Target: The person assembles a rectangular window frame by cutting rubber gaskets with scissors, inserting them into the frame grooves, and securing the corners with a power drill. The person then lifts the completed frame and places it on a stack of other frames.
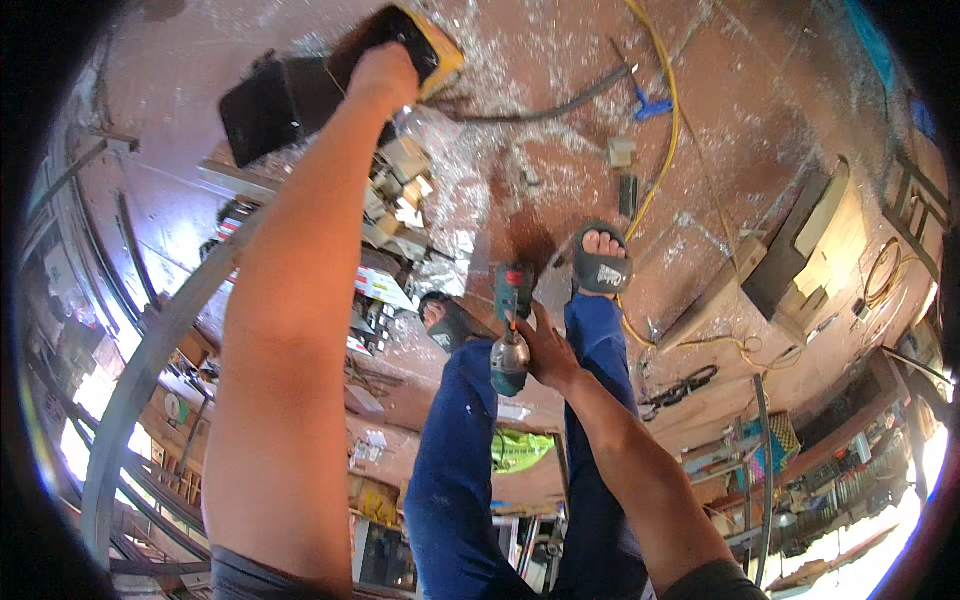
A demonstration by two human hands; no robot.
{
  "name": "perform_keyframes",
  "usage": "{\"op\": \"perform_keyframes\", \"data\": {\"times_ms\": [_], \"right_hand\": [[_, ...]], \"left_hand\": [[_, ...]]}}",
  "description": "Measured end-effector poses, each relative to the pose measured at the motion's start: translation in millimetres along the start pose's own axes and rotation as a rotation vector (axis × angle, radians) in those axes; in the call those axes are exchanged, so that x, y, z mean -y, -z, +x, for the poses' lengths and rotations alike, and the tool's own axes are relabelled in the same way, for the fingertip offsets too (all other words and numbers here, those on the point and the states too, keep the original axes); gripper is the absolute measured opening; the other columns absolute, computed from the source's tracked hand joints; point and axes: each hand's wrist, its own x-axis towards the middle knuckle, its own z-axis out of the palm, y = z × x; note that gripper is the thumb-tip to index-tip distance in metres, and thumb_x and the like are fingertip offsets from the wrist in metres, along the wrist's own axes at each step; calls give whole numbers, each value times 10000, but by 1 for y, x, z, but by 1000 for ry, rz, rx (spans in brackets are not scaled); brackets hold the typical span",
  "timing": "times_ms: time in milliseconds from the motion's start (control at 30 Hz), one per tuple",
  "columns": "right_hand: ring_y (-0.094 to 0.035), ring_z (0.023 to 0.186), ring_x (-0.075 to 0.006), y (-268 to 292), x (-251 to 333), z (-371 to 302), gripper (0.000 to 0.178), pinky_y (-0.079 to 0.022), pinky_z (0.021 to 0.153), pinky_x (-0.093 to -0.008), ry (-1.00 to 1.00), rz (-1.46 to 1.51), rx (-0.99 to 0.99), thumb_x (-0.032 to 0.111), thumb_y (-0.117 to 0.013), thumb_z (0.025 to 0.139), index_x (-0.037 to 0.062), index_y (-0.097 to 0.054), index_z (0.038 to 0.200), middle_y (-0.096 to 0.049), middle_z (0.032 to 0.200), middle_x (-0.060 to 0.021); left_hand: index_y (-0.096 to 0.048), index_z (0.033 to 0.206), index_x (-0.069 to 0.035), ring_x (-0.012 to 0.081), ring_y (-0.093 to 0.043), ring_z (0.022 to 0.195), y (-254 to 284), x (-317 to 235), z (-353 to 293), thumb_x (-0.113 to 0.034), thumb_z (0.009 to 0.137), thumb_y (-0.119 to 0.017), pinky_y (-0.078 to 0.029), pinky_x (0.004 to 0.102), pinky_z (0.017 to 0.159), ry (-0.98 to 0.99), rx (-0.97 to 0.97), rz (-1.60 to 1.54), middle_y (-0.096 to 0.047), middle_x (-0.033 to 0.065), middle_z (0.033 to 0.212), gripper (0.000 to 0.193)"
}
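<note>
My left arm stretches far forward, and my left hand (386,76) reaches into a dark open container with a yellow rim (447,62). Its fingers are lost in the dark inside, so I cannot see what they touch. Against that container's left side lies a black case-like piece (268,112). Between my knees my right hand (550,350) is closed round a teal power drill (510,352) with a silvery metal housing. The drill sits low over the floor, close to my feet.
Wood offcuts (405,160) are heaped below the container. A yellow cable (668,150) and a blue-handled tool (652,106) lie ahead on the shaving-strewn floor. Large wooden pieces (820,250) lie at right. A curved metal bar (150,370) crosses the left side.
</note>
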Motion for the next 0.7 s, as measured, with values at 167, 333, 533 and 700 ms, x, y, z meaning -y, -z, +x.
{"op": "perform_keyframes", "data": {"times_ms": [167, 333, 533, 700], "right_hand": [[-608, 1222, -495, -8, -2, 16, 584, -537, 1022, -534, -13, 19, 13, 112, -703, 893, 293, -573, 1433, -264, 1611, -225], [-612, 1234, -482, -6, 2, 16, 540, -535, 1022, -532, -45, -26, 23, 106, -734, 868, 289, -618, 1362, -239, 1634, -213], [-460, 1412, -470, -11, 2, 19, 620, -463, 1123, -506, -32, -124, 12, 107, -759, 837, 260, -579, 1411, -172, 1672, -206], [-297, 1506, -488, -17, 4, 26, 502, -362, 1199, -535, 120, -94, -79, 150, -707, 897, 208, -586, 1381, -219, 1701, -119]], "left_hand": [[-766, 1001, 7, 434, -713, 1063, -32, 16, 7, -139, 913, -613, -582, 497, 943, 157, -254, -366, -731, 290, 1055, 229], [-775, 986, -19, 462, -713, 1026, -14, -3, -16, -140, 906, -614, -579, 526, 922, 195, -317, -451, -730, 295, 1020, 217], [-734, 981, -26, 425, -734, 934, -8, -8, -27, -191, 939, -633, -595, 511, 834, 200, -507, -431, -742, 259, 953, 198], [-609, 1239, -121, 350, -720, 860, 4, 9, -36, -443, 836, -795, -587, 476, 749, 355, -613, -991, -751, 165, 1080, 549]]}}
